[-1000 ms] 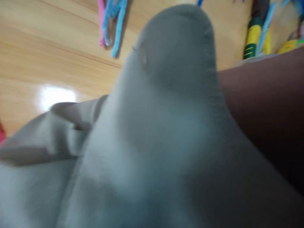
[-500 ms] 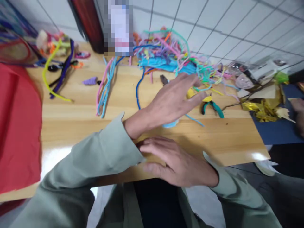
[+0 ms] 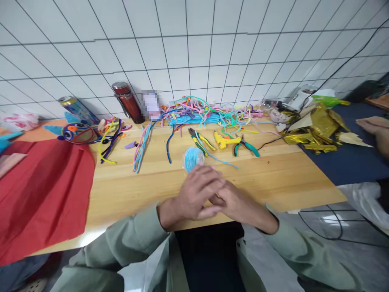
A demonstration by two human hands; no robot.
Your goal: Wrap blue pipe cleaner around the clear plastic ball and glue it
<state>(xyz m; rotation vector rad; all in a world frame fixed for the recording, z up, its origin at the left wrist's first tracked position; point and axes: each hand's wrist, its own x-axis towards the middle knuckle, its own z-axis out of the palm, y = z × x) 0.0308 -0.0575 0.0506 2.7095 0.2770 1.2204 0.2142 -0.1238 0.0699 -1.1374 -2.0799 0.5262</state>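
Note:
My left hand [image 3: 199, 192] reaches in from the left over the front of the wooden table, fingers stretched out and laid across the fingers of my right hand [image 3: 238, 202]. The two hands touch each other, and nothing shows between them. My right hand's fingertips are partly hidden; what shows of them is loosely bent, not in a fist. Just beyond the left fingers stands a clear spool wound with light blue cord [image 3: 192, 159]. Behind it lie yellow-and-black pliers [image 3: 209, 141], a yellow glue gun [image 3: 225, 140] and teal-handled cutters [image 3: 251, 148].
Several colourful pipe cleaners [image 3: 197, 115] are heaped along the tiled wall. A red thermos [image 3: 129, 103] and a can [image 3: 77, 108] stand at the back left. Red cloth [image 3: 54, 182] covers the left end. Gold foil [image 3: 325, 125] lies right, near another person's hand [image 3: 379, 132].
My left hand has drawn back from above the tools and now rests on my right hand. The spool and tools are uncovered. The camera view has tilted up, showing more wall.

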